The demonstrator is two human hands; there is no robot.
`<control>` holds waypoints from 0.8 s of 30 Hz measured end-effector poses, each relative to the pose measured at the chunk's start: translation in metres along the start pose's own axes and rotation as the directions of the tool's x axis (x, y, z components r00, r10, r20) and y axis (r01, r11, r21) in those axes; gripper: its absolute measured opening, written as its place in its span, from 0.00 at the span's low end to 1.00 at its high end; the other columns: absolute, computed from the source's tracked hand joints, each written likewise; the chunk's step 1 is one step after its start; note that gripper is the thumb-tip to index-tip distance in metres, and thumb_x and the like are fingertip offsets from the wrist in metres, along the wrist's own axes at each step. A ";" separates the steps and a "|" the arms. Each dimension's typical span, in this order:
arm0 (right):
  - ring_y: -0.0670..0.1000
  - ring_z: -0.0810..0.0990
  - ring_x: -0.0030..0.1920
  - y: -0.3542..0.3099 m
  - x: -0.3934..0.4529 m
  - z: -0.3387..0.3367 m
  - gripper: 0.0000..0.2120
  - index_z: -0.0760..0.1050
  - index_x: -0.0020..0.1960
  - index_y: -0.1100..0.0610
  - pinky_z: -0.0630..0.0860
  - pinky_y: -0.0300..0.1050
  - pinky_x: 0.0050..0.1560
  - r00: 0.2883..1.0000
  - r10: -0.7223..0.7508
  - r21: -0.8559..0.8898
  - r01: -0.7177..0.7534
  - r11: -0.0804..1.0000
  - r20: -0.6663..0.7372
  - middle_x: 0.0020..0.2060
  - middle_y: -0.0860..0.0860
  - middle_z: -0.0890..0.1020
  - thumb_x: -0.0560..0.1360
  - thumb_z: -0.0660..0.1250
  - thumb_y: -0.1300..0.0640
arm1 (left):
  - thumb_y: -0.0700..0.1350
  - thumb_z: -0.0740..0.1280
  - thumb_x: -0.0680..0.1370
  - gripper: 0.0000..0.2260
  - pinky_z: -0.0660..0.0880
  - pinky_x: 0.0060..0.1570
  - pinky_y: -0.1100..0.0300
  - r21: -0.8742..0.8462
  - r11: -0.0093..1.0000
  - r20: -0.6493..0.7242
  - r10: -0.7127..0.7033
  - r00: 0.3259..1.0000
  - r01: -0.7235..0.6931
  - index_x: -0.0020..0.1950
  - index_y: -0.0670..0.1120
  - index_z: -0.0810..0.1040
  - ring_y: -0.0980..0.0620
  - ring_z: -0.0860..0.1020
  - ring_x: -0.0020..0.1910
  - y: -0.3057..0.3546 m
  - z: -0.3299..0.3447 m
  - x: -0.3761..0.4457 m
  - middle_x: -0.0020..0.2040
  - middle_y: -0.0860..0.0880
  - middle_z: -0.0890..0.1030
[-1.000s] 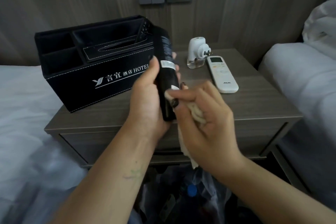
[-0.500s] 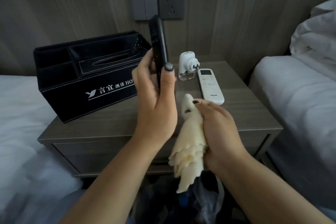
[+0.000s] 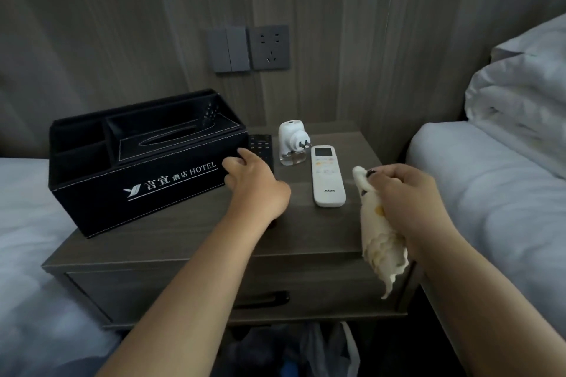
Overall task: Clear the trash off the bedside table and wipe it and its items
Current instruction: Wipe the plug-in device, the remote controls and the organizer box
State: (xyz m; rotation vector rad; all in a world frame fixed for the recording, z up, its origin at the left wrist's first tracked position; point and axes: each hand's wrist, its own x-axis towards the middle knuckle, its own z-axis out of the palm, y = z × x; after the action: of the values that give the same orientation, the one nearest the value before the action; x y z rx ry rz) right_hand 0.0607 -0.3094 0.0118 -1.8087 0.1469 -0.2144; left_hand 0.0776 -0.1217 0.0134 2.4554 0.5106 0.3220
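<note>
On the wooden bedside table (image 3: 196, 242) a black remote (image 3: 260, 145) lies flat beside the black hotel tissue box (image 3: 147, 180). My left hand (image 3: 257, 187) covers the remote's near half, fingers curled over it. To the right, my right hand (image 3: 404, 196) grips a crumpled cream cloth (image 3: 379, 242) that hangs down past the table's front edge. Between my hands lies a white air-conditioner remote (image 3: 327, 174). A white plug-in device (image 3: 291, 141) stands behind it.
A second dark remote (image 3: 209, 115) stands in the tissue box's rear slot. White beds flank the table, one at left (image 3: 24, 223) and one at right (image 3: 490, 193). A plastic bag (image 3: 321, 349) sits on the floor below the drawer handle (image 3: 263, 298). Switches and a socket (image 3: 269, 47) are on the wall.
My left hand has lowered the black remote from upright in the air down flat onto the table by the tissue box. My right hand with the cloth moved right, away from it.
</note>
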 end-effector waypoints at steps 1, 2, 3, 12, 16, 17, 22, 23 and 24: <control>0.49 0.80 0.41 0.001 0.000 0.001 0.07 0.79 0.44 0.48 0.76 0.44 0.38 1.000 -0.006 -0.015 0.006 1.000 0.010 0.38 0.47 0.81 0.77 0.63 0.53 | 0.42 0.65 0.77 0.39 0.63 0.53 0.60 0.065 0.998 -0.002 0.011 1.000 -0.011 0.79 0.38 0.42 0.41 0.63 0.65 0.002 0.003 0.001 0.69 0.42 0.55; 0.48 0.80 0.40 0.001 0.001 0.003 0.07 0.80 0.43 0.48 0.76 0.43 0.37 1.000 -0.015 -0.024 0.015 1.000 0.019 0.38 0.47 0.82 0.77 0.64 0.53 | 0.43 0.65 0.77 0.39 0.64 0.52 0.59 0.124 0.992 0.001 0.019 1.000 -0.019 0.79 0.37 0.42 0.41 0.64 0.64 0.003 0.008 0.002 0.69 0.41 0.55; 0.48 0.81 0.40 0.001 0.001 0.005 0.07 0.80 0.43 0.48 0.76 0.43 0.36 0.999 -0.024 -0.026 0.025 0.999 0.025 0.38 0.47 0.82 0.76 0.64 0.54 | 0.43 0.65 0.78 0.38 0.65 0.51 0.59 0.174 0.985 0.007 0.019 1.000 -0.020 0.78 0.37 0.44 0.41 0.64 0.64 0.004 0.012 0.003 0.69 0.41 0.55; 0.44 0.79 0.42 -0.005 -0.004 0.031 0.07 0.79 0.41 0.51 0.71 0.37 0.35 0.992 -0.103 -0.069 0.108 0.992 0.075 0.40 0.45 0.82 0.76 0.65 0.56 | 0.41 0.65 0.77 0.35 0.65 0.64 0.51 0.367 0.930 -0.035 -0.014 0.999 0.026 0.75 0.30 0.49 0.39 0.64 0.65 0.013 0.021 0.017 0.69 0.38 0.59; 0.43 0.77 0.42 -0.008 -0.007 0.040 0.08 0.78 0.40 0.50 0.67 0.34 0.33 0.988 -0.129 -0.108 0.138 0.985 0.089 0.42 0.46 0.81 0.76 0.64 0.56 | 0.42 0.65 0.78 0.32 0.66 0.64 0.50 0.259 0.966 -0.046 -0.013 0.999 0.025 0.74 0.32 0.53 0.39 0.65 0.67 0.015 0.023 0.013 0.70 0.37 0.62; 0.42 0.77 0.41 -0.009 -0.007 0.042 0.08 0.78 0.40 0.50 0.67 0.33 0.31 0.987 -0.135 -0.113 0.145 0.983 0.091 0.42 0.46 0.81 0.76 0.64 0.56 | 0.44 0.65 0.78 0.32 0.66 0.64 0.49 0.224 0.974 -0.021 -0.023 1.000 0.027 0.75 0.33 0.53 0.39 0.65 0.68 0.015 0.021 0.012 0.71 0.38 0.62; 0.41 0.75 0.38 -0.012 -0.015 0.053 0.09 0.77 0.39 0.50 0.67 0.26 0.25 0.978 -0.165 -0.120 0.180 0.976 0.128 0.41 0.45 0.80 0.77 0.63 0.56 | 0.50 0.62 0.79 0.19 0.72 0.56 0.54 0.000 0.992 -0.106 0.123 0.987 -0.124 0.66 0.43 0.73 0.44 0.74 0.61 0.001 -0.024 0.008 0.63 0.43 0.74; 0.42 0.76 0.38 -0.013 -0.017 0.055 0.09 0.77 0.39 0.50 0.67 0.25 0.25 0.975 -0.173 -0.121 0.191 0.974 0.142 0.40 0.45 0.80 0.77 0.63 0.56 | 0.48 0.63 0.79 0.15 0.73 0.54 0.56 -0.006 0.974 -0.237 0.219 0.947 -0.227 0.63 0.45 0.76 0.47 0.76 0.58 -0.004 -0.038 0.008 0.60 0.46 0.77; 0.42 0.76 0.37 -0.013 -0.020 0.058 0.09 0.77 0.38 0.49 0.67 0.24 0.25 0.970 -0.184 -0.121 0.204 0.971 0.157 0.40 0.45 0.80 0.76 0.63 0.56 | 0.46 0.64 0.78 0.11 0.73 0.51 0.57 0.013 0.945 -0.371 0.308 0.876 -0.327 0.59 0.47 0.78 0.49 0.77 0.55 -0.008 -0.054 0.010 0.56 0.49 0.78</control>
State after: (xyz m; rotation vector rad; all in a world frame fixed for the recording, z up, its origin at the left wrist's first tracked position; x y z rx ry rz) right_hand 0.0538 -0.2466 0.0091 -1.9693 -0.1226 -0.2152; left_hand 0.0659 -0.0838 0.0518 2.4323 0.2390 0.9356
